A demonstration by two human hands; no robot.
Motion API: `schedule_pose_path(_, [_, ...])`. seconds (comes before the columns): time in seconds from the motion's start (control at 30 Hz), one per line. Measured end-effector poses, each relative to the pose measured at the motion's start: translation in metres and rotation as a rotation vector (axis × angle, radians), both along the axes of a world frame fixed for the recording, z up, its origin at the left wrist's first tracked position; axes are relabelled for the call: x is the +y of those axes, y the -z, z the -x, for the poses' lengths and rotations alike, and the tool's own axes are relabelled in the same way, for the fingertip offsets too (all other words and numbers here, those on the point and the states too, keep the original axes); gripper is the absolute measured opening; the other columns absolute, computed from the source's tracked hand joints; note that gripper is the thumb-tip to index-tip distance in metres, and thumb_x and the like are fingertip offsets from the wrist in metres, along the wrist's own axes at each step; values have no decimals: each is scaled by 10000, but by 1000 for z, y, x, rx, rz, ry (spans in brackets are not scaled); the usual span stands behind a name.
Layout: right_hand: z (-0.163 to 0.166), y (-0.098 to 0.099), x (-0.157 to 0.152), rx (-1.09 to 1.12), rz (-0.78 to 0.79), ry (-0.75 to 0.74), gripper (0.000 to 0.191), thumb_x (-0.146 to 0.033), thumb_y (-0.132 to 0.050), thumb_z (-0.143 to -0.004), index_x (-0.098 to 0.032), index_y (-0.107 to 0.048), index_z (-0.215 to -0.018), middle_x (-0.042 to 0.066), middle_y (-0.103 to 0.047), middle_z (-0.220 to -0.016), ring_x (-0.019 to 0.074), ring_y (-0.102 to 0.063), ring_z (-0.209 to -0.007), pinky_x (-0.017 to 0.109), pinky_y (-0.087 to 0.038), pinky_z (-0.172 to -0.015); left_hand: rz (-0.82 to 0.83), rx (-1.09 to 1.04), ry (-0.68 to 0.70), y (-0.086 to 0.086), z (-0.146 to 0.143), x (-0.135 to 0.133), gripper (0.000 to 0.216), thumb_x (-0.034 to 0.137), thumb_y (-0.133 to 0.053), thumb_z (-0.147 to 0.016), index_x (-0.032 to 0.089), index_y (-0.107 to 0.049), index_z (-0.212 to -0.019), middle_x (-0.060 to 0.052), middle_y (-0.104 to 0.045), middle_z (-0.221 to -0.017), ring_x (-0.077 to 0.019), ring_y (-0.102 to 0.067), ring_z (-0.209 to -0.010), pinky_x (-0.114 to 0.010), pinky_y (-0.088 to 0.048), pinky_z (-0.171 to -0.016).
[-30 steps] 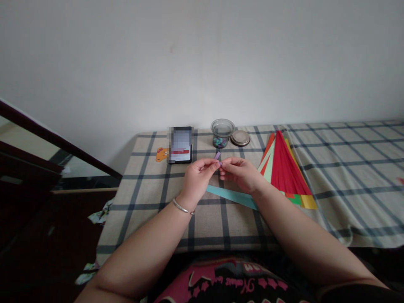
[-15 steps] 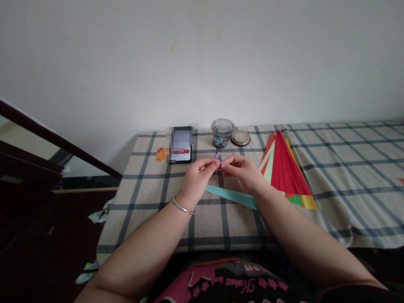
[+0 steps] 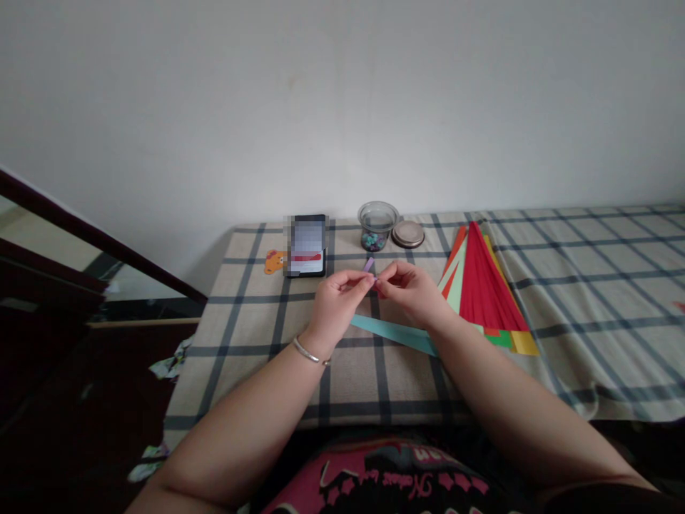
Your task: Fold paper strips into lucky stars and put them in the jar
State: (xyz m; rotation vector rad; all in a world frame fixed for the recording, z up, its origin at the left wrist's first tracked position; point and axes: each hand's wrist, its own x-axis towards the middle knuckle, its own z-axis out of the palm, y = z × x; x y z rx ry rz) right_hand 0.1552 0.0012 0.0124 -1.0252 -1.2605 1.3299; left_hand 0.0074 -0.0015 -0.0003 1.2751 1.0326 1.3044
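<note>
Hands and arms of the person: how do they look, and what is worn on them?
The left hand and the right hand have no gloves, and both forearms are bare, without sleeves. A thin silver-coloured metal bangle circles the left wrist.

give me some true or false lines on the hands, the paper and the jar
1. The left hand and right hand pinch a purple strip. True.
2. The jar has its lid on. False: the lid lies beside it on the cloth.
3. A teal strip lies on the cloth below the hands. True.
4. The bracelet is on the right wrist. False: it is on the left wrist.
</note>
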Motion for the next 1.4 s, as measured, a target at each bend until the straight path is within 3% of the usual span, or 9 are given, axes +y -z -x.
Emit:
schedule_pose_path(0.17, [1, -1, -3, -122, -59, 78, 283, -402, -776, -643, -179, -602, -657, -13, -621, -637, 105, -549, -586, 246, -443, -555, 52, -55, 12, 2, -1, 1, 224, 370, -738, -726, 164, -726, -813, -51, -739, -832, -170, -677, -806, -313, -529, -810])
schedule_pose_path(0.43, [-1, 2, 2, 150, 211, -117, 397, -507, -808, -568, -177, -626, -691, -8, -658, -679, 94, -566, -566, 255, -489, -580, 2, -75, 28, 2, -1, 2, 215, 364, -737, -737, 175, -721, -837, -37, -738, -811, -158, -678, -752, -294, -546, -749])
schedule_pose_path(0.6, [0, 2, 2, 3, 20, 19, 357, -488, -791, -609, -183, -609, -644, -15, -620, -611, 99, -533, -567, 250, -443, -574, -47, 19, 9, -4, 0, -2, 193, 352, -736, -739, 176, -728, -817, -51, -748, -841, -176, -690, -786, -313, -556, -773])
schedule_pose_path(0.7, [0, 1, 2, -34, -18, 31, 343, -480, -779, -631, -186, -603, -643, -11, -612, -605, 111, -535, -580, 263, -442, -587, -77, 72, -4, -6, 1, -3, 191, 353, -728, -746, 178, -731, -820, -56, -746, -856, -184, -692, -798, -321, -558, -782])
schedule_pose_path(1.03, [-2, 2, 1, 295, 269, -125, 305, -418, -824, -605, -178, -668, -711, -11, -669, -690, 74, -566, -553, 231, -517, -573, -36, -70, 33, 1, -1, 2, 235, 347, -722, -755, 154, -679, -881, -42, -726, -814, -152, -686, -744, -282, -555, -726])
schedule_pose_path(1.23, [-2, 1, 1, 325, 292, -134, 278, -370, -831, -614, -171, -655, -697, -20, -679, -661, 63, -575, -520, 209, -532, -545, -11, -68, 26, 0, -1, 2, 241, 362, -726, -741, 150, -682, -846, -43, -716, -802, -151, -675, -745, -272, -545, -713])
schedule_pose_path(1.4, [-5, -1, 1, 315, 322, -159, 330, -393, -855, -559, -169, -638, -668, -22, -687, -629, 63, -591, -495, 206, -536, -536, 54, -121, 98, -2, 0, 1, 227, 356, -734, -733, 150, -692, -821, -38, -715, -770, -140, -663, -714, -276, -548, -718])
